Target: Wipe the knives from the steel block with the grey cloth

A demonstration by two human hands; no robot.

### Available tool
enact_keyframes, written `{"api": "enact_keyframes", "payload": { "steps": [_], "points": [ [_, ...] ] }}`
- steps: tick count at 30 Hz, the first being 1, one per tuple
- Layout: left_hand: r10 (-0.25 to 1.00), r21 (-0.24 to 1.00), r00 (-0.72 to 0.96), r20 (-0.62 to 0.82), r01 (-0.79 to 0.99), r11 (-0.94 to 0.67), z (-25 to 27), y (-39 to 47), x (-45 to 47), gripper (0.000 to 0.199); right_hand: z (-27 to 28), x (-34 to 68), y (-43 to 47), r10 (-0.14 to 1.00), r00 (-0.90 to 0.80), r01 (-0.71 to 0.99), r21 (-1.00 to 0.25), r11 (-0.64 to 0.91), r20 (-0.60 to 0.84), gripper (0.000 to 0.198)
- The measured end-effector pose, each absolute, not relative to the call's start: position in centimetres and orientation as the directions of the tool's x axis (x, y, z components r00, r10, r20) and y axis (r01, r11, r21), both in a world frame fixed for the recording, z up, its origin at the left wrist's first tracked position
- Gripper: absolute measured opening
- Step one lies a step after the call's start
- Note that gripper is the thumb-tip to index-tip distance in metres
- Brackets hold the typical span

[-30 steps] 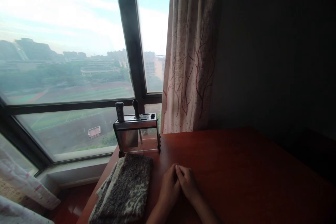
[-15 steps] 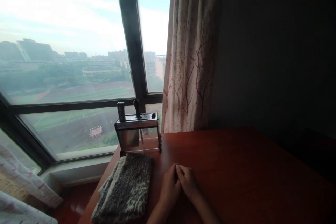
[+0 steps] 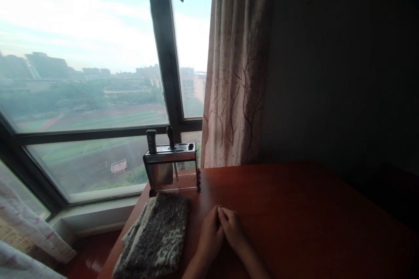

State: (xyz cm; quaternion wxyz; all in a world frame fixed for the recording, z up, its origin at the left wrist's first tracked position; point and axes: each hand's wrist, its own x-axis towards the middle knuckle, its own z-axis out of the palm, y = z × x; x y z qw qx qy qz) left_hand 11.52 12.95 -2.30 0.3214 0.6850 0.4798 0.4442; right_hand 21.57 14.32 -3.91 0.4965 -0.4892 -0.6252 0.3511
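Note:
My left hand (image 3: 210,230) and my right hand (image 3: 231,226) rest together on the reddish-brown table (image 3: 294,209), fingers closed and pressed against each other at the tips. No object shows in either hand; the undersides of the fingers are hidden. Just left of my left hand lies a folded grey and white towel (image 3: 157,235), apart from it. Behind the towel, near the window side, stands a clear-sided knife block (image 3: 172,150). Two dark handles stick up from its top, and a broad blade (image 3: 163,173) shows through its side.
A large window with a dark frame (image 3: 98,135) runs along the left and back. Beside it hangs a patterned curtain (image 3: 229,96), reaching down behind the table. Another curtain (image 3: 36,222) hangs at the lower left. The wall on the right is dark.
The view has tilted up very slightly, so things sit a little lower. My hands stay together in the same place, and nothing on the table has moved.

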Motion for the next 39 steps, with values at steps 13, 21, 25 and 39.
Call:
{"api": "enact_keyframes", "payload": {
  "steps": [13, 21, 25, 39],
  "points": [
    [0.935, 0.880, 0.172, 0.309, 0.321, -0.350, -1.40, 13.03, 11.59, 0.008, -3.75, 21.52, 14.29, 0.962, -0.021, 0.266, -0.926, 0.267, 0.271, 0.044],
    [0.935, 0.880, 0.171, 0.312, 0.317, -0.352, -1.54, 13.15, 11.50, 0.008, -3.96, 21.50, 14.33, 0.964, -0.020, 0.273, -0.926, 0.260, 0.264, 0.045],
    [0.940, 0.887, 0.164, 0.298, 0.318, -0.336, -1.79, 13.18, 11.52, 0.009, -3.99, 21.52, 14.44, 0.963, -0.016, 0.277, -0.924, 0.263, 0.269, 0.047],
    [0.941, 0.878, 0.155, 0.299, 0.341, -0.336, -2.08, 13.44, 11.53, 0.007, -3.99, 21.49, 14.73, 0.962, -0.009, 0.281, -0.923, 0.264, 0.272, 0.050]
  ]
}}
